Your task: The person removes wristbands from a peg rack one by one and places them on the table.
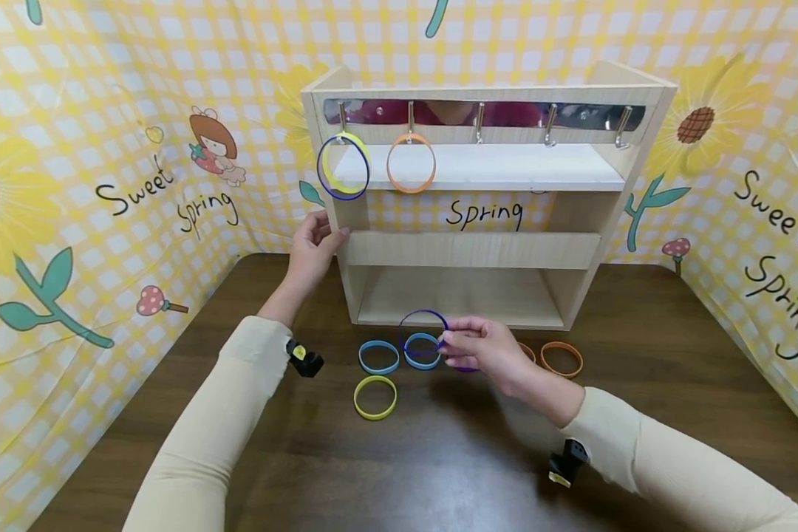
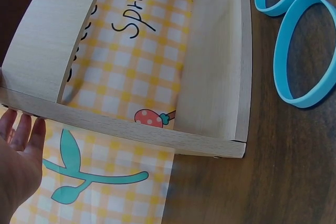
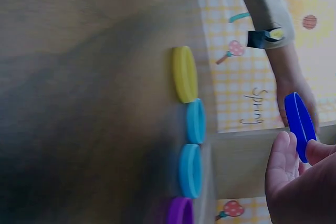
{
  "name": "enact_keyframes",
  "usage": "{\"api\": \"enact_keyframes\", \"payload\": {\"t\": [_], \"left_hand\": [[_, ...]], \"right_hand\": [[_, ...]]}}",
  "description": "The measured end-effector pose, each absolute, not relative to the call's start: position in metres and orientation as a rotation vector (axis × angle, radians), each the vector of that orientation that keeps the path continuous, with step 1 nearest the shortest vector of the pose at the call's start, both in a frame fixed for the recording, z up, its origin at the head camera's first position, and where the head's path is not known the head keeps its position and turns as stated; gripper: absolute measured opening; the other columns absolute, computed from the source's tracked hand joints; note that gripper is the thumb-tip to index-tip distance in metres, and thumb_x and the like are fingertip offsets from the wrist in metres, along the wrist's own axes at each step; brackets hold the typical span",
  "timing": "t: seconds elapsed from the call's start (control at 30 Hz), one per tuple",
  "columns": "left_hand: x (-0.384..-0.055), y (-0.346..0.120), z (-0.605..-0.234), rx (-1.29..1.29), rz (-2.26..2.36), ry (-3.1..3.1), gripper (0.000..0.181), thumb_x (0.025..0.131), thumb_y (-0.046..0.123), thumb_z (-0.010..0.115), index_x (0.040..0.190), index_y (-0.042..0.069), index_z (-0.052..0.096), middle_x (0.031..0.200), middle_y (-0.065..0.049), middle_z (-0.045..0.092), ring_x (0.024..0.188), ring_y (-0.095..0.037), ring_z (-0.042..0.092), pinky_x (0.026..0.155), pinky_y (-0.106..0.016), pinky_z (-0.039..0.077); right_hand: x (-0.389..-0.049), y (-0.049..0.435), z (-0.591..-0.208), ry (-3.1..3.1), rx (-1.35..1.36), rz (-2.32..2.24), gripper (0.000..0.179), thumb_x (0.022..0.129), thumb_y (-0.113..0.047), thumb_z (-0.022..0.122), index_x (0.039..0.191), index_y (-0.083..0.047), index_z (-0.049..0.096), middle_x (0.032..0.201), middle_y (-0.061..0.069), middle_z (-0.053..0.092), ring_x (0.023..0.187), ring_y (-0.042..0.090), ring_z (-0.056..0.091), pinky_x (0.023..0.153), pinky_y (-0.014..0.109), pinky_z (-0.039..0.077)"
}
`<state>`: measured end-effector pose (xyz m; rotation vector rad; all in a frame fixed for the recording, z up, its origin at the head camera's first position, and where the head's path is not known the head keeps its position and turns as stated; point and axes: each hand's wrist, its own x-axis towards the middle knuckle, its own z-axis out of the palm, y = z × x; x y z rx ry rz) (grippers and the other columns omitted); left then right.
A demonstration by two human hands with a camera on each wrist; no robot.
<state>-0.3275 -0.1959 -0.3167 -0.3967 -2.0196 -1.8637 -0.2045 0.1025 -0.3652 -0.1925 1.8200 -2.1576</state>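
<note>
The right hand (image 1: pixel 482 349) pinches a blue band (image 3: pixel 300 124) above the table (image 1: pixel 399 473), near 2 light-blue bands (image 3: pixel 191 171). The left hand (image 1: pixel 311 251), fingers loosely extended, touches the rack (image 1: pixel 472 250) at its side.

You can read "Sweet Spring" (image 1: pixel 136 191) on the checked cloth (image 1: pixel 532 44) left of the shelf (image 1: pixel 475 250), and the same two words right of it. Through the shelf's gap you see "Spring" (image 1: pixel 485 214) on the cloth; the word above it is mostly hidden.

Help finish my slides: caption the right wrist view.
Right-hand grip pinching a blue band, with a yellow band, cyan bands and a purple band on the table.
</note>
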Motion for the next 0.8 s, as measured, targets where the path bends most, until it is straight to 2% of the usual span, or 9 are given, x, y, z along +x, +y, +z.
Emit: {"api": "enact_keyframes", "payload": {"t": [0.3, 0.47, 0.6, 0.8], "left_hand": [[-0.327, -0.197, -0.317, -0.391, -1.857, -2.031, 0.040, 0.092, 0.010, 0.064, 0.129, -0.001, 0.052, 0.129, -0.021, 0.053, 0.116, -0.023, 0.053, 0.089, -0.030, 0.047], [-0.314, -0.193, -0.306, -0.380, -1.872, -2.058, 0.041, 0.092, 0.008, 0.062, 0.129, -0.005, 0.050, 0.127, -0.019, 0.054, 0.118, -0.026, 0.052, 0.090, -0.032, 0.047], [-0.303, -0.189, -0.295, -0.367, -1.860, -2.083, 0.038, 0.093, 0.008, 0.061, 0.128, -0.002, 0.052, 0.126, -0.016, 0.055, 0.119, -0.028, 0.052, 0.092, -0.033, 0.047], [-0.302, -0.189, -0.294, -0.369, -1.865, -2.090, 0.039, 0.093, 0.008, 0.061, 0.129, -0.003, 0.051, 0.127, -0.018, 0.053, 0.119, -0.027, 0.052, 0.093, -0.034, 0.046]], "right_hand": [[-0.197, 0.107, -0.387, 1.835, -0.215, -2.087, 0.034, 0.093, 0.001, 0.060, 0.122, 0.016, 0.050, 0.096, 0.015, 0.069, 0.087, 0.024, 0.069, 0.075, 0.034, 0.056], [-0.194, 0.108, -0.398, 1.858, -0.209, -2.034, 0.038, 0.094, 0.000, 0.060, 0.123, 0.019, 0.047, 0.096, 0.015, 0.069, 0.088, 0.026, 0.069, 0.075, 0.036, 0.056], [-0.192, 0.108, -0.404, 1.875, -0.191, -2.014, 0.039, 0.093, 0.000, 0.061, 0.124, 0.019, 0.046, 0.097, 0.019, 0.069, 0.086, 0.026, 0.069, 0.075, 0.037, 0.056], [-0.190, 0.108, -0.412, 1.883, -0.176, -1.969, 0.039, 0.093, 0.000, 0.061, 0.124, 0.018, 0.047, 0.100, 0.021, 0.068, 0.084, 0.023, 0.069, 0.073, 0.035, 0.056]]}}
